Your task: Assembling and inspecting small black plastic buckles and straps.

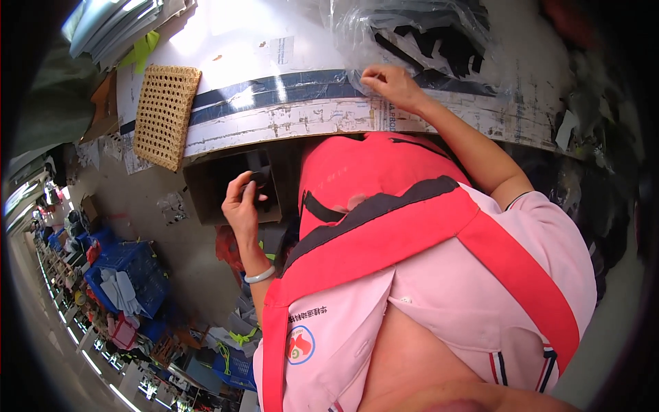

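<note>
My left hand [241,199], with a pale bangle at the wrist, is raised off the table's near edge, over an open cardboard box [199,199]. Its fingers close on a small black piece [258,180], whose exact kind I cannot tell. Resting above the white table, my right hand [392,87] has its fingers curled into a pinch. Whether anything is in that pinch is hidden. Just beyond it lies a clear plastic bag [353,41] with black cut pieces [446,51] in and around it.
A woven cane panel [167,113] overhangs the table edge at left. Behind it are stacked grey sheets [113,31] and a yellow-green strip [142,49]. Dark tape [274,89] runs along the worn white tabletop [295,117]. Blue crates [130,275] stand on the floor at left.
</note>
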Demonstrator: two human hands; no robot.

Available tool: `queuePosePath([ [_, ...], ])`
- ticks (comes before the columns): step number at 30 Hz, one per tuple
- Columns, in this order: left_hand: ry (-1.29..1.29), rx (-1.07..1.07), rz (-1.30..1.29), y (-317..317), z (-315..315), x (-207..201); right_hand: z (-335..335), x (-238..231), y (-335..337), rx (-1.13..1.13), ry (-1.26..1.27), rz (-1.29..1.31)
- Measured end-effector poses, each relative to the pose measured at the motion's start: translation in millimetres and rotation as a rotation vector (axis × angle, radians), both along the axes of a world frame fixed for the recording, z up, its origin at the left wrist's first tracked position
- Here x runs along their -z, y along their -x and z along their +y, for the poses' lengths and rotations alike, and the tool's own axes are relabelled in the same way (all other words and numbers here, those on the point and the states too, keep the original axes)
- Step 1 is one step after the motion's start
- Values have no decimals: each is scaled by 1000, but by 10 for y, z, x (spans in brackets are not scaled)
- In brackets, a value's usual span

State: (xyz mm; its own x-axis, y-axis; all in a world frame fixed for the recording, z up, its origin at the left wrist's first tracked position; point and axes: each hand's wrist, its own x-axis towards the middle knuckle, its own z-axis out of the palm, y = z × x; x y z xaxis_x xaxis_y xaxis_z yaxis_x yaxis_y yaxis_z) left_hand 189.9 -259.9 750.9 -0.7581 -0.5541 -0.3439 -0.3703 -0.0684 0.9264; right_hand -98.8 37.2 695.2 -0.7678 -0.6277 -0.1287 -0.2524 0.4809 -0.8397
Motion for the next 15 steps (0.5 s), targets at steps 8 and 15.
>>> queuePosePath([
  [8,-596,-577,208,-538,-645,789,328,799,970,237,-371,481],
  [15,-485,-105,175,622,478,405,429,352,907,248,-214,88],
])
